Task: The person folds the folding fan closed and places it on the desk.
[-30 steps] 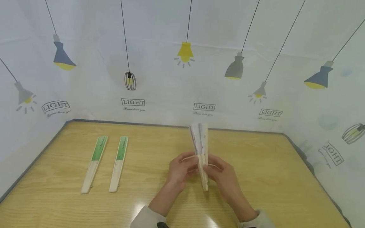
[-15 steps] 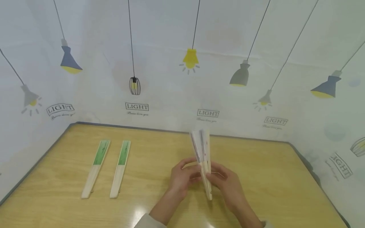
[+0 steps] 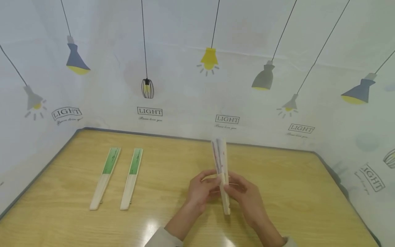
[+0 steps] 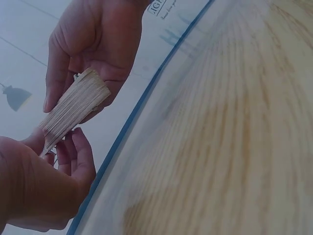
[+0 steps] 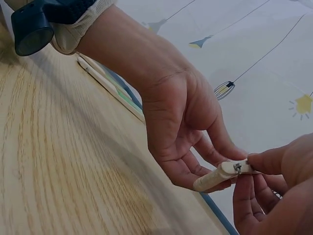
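A folding fan (image 3: 219,157) with pale wooden ribs and a white, purple-marked leaf stands nearly upright above the table, mostly folded. My left hand (image 3: 199,190) grips its left side, thumb in front and fingers behind. My right hand (image 3: 247,197) pinches the right side, the thumb on the outer rib. In the left wrist view the stacked rib edges of the fan (image 4: 76,108) show between both hands. The right wrist view shows the metal rivet at the end of the fan (image 5: 237,169). Two folded fans, a green one (image 3: 105,178) and another green one (image 3: 131,178), lie to the left.
The wood-grain table (image 3: 160,219) has a dark edge strip at the back and sides. A white cloth wall (image 3: 179,109) printed with hanging lamps rises behind it and on both sides.
The leaf of the held fan has narrowed at the top as my hands press its sides together. The head view has shifted slightly; the two green fans stay in place.
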Demonstrator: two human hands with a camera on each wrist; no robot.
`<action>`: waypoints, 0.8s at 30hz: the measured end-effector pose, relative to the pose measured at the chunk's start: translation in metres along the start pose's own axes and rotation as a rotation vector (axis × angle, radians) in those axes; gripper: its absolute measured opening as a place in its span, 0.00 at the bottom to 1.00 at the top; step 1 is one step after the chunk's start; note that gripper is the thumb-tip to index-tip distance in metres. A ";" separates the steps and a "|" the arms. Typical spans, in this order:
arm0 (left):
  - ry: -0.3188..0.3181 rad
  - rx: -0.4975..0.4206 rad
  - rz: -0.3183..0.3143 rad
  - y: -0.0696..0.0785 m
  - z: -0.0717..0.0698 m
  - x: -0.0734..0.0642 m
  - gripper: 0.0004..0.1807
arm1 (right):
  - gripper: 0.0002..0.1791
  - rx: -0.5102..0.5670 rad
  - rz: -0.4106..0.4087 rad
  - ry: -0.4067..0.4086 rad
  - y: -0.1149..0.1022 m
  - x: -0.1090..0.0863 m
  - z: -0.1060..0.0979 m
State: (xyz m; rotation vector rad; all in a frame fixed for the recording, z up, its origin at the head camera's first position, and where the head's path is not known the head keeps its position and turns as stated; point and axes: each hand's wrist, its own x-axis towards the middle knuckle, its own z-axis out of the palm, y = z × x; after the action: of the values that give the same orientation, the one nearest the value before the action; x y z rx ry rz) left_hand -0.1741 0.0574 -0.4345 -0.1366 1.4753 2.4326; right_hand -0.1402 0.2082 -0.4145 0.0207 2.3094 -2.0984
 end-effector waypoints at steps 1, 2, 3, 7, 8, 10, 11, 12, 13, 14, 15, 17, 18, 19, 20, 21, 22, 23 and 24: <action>-0.002 -0.009 -0.003 0.000 0.000 0.000 0.21 | 0.25 -0.003 -0.004 0.001 0.000 0.000 0.000; -0.003 -0.016 -0.007 0.000 0.000 0.000 0.21 | 0.25 -0.009 -0.010 0.000 0.000 0.000 0.000; -0.001 -0.021 -0.009 -0.001 0.001 0.000 0.21 | 0.26 -0.013 -0.015 0.003 0.000 0.000 0.000; 0.001 -0.041 -0.004 0.000 0.003 0.000 0.21 | 0.26 -0.045 -0.035 0.026 0.000 0.001 0.000; 0.002 -0.043 0.000 0.000 0.004 0.000 0.21 | 0.25 -0.056 -0.042 0.036 0.000 0.001 0.000; 0.005 -0.048 0.006 0.000 0.005 0.000 0.21 | 0.24 -0.071 -0.062 0.051 0.001 0.001 0.001; 0.009 -0.051 0.007 0.000 0.005 0.000 0.21 | 0.24 -0.077 -0.072 0.057 0.001 0.000 0.002; 0.012 -0.051 0.009 -0.001 0.005 -0.001 0.21 | 0.24 -0.081 -0.089 0.057 0.000 0.000 0.003; 0.016 -0.053 0.008 -0.001 0.005 -0.001 0.20 | 0.23 -0.080 -0.100 0.057 0.000 -0.001 0.004; 0.018 -0.054 0.009 -0.001 0.005 -0.002 0.20 | 0.23 -0.076 -0.110 0.052 0.000 -0.002 0.005; 0.019 -0.055 0.010 -0.001 0.005 -0.002 0.20 | 0.23 -0.068 -0.118 0.047 0.000 -0.002 0.006; 0.023 -0.056 0.008 -0.001 0.005 -0.003 0.20 | 0.23 -0.055 -0.120 0.041 0.000 -0.003 0.007; 0.022 -0.057 0.007 0.000 0.004 -0.004 0.20 | 0.23 -0.048 -0.119 0.036 0.000 -0.003 0.007; 0.023 -0.058 0.006 0.001 0.004 -0.004 0.20 | 0.23 -0.042 -0.116 0.034 0.001 -0.003 0.007; 0.024 -0.056 0.008 0.001 0.004 -0.004 0.20 | 0.23 -0.040 -0.116 0.031 0.001 -0.003 0.008; 0.024 -0.054 0.011 0.001 0.003 -0.004 0.20 | 0.23 -0.040 -0.116 0.028 0.001 -0.003 0.008; 0.023 -0.050 0.013 0.002 0.003 -0.004 0.20 | 0.23 -0.040 -0.118 0.025 0.001 -0.003 0.008; 0.023 -0.048 0.014 0.003 0.002 -0.004 0.20 | 0.23 -0.043 -0.122 0.023 0.002 -0.002 0.008; 0.020 -0.043 0.019 0.003 0.002 -0.004 0.20 | 0.23 -0.044 -0.125 0.022 0.002 -0.002 0.008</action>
State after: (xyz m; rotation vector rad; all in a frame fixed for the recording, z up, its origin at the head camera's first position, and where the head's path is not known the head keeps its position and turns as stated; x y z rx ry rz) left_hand -0.1709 0.0569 -0.4303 -0.1568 1.4394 2.4854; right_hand -0.1379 0.2006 -0.4174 -0.1050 2.4291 -2.1115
